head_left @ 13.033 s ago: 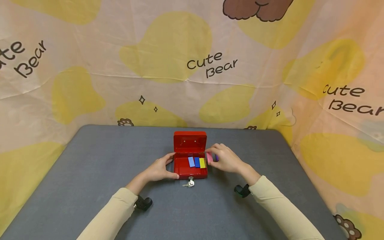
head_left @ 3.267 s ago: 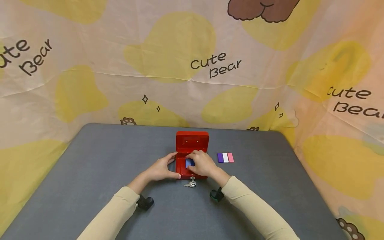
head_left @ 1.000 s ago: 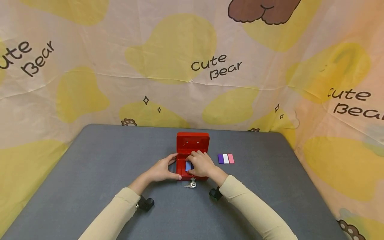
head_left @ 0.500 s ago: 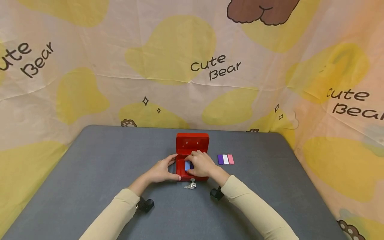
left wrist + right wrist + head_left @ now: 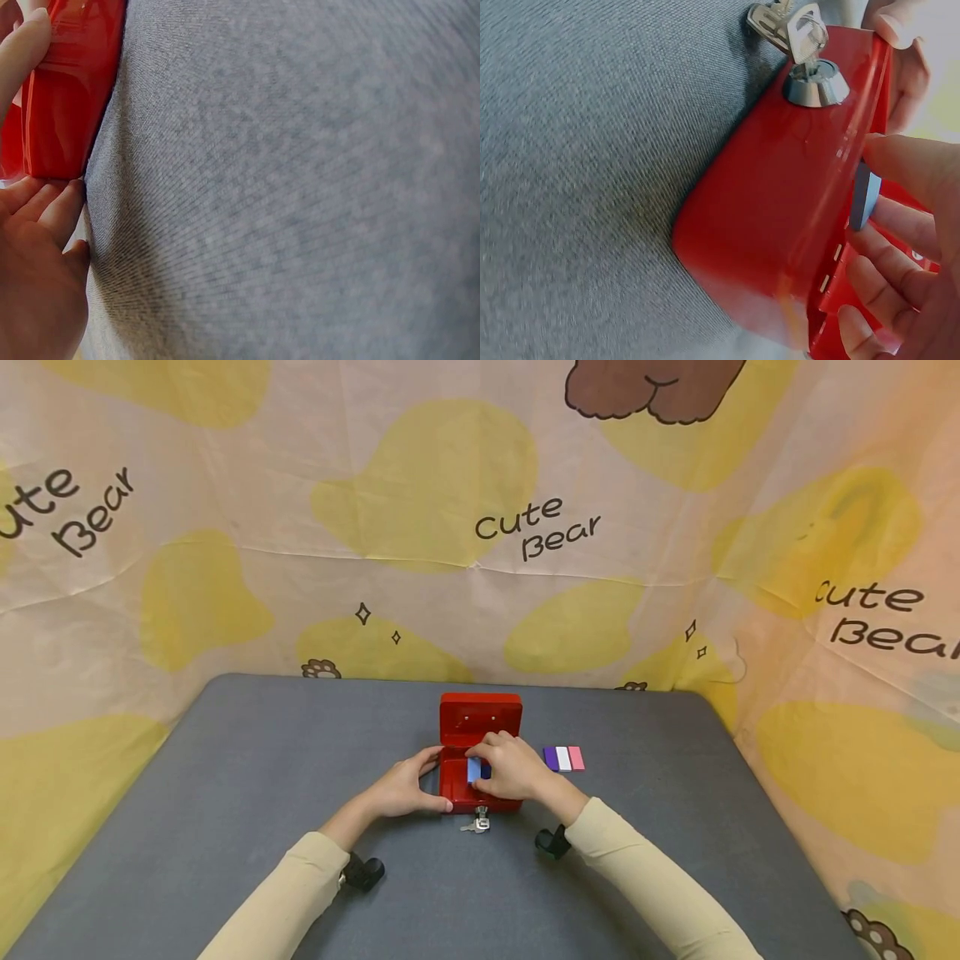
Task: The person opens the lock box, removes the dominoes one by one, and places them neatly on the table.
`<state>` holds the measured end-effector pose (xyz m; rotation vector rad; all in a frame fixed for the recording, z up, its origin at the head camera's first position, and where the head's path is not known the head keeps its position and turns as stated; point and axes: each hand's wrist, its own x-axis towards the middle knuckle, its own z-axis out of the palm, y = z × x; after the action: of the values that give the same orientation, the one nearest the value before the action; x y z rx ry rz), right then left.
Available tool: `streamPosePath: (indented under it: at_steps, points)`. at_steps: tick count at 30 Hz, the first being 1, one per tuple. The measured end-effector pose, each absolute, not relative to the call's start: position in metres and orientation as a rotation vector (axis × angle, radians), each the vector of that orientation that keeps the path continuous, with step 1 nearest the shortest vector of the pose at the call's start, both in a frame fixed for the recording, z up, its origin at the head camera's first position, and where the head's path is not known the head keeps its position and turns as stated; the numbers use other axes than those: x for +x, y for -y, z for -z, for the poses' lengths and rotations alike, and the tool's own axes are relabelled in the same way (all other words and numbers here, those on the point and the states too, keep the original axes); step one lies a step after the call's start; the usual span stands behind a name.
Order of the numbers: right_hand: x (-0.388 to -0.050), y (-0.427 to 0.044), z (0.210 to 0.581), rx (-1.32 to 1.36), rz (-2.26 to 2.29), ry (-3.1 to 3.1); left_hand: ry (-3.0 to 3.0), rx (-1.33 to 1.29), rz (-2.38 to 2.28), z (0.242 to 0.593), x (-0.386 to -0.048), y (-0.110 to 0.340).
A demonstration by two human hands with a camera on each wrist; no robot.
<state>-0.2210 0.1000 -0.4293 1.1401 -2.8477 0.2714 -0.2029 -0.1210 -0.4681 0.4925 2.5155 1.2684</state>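
The red cash box (image 5: 453, 793) stands with its lid (image 5: 480, 718) raised. My left hand (image 5: 401, 787) holds its left end, thumb at the front corner and fingers along the side. Inside the box, my right hand (image 5: 513, 768) pinches a light blue block (image 5: 474, 770) between thumb and fingers; the right wrist view shows a blue block (image 5: 865, 196) there. Part of a dark blue block (image 5: 486, 771) shows beside it, and whether it is held too I cannot tell. The hand covers the box's right part. Keys (image 5: 799, 30) hang in the front lock (image 5: 816, 84).
To the right of the box, a purple block (image 5: 551, 758), a white block (image 5: 564, 758) and a pink block (image 5: 576, 758) lie side by side on the grey table (image 5: 637, 827). A printed cloth (image 5: 420, 485) hangs behind the table.
The pink block, held 13 seconds ago, now lies beside the white and purple ones. My right hand has since entered the box; in the last half second it shifted slightly right with the light blue block.
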Motion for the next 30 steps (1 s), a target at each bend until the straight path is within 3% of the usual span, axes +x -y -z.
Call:
streamPosePath:
  at_steps: [30]
  points:
    - [-0.22, -0.15, 0.412, 1.107, -0.434, 2.843, -2.504, 0.473, -1.28, 0.467, -0.202, 0.121]
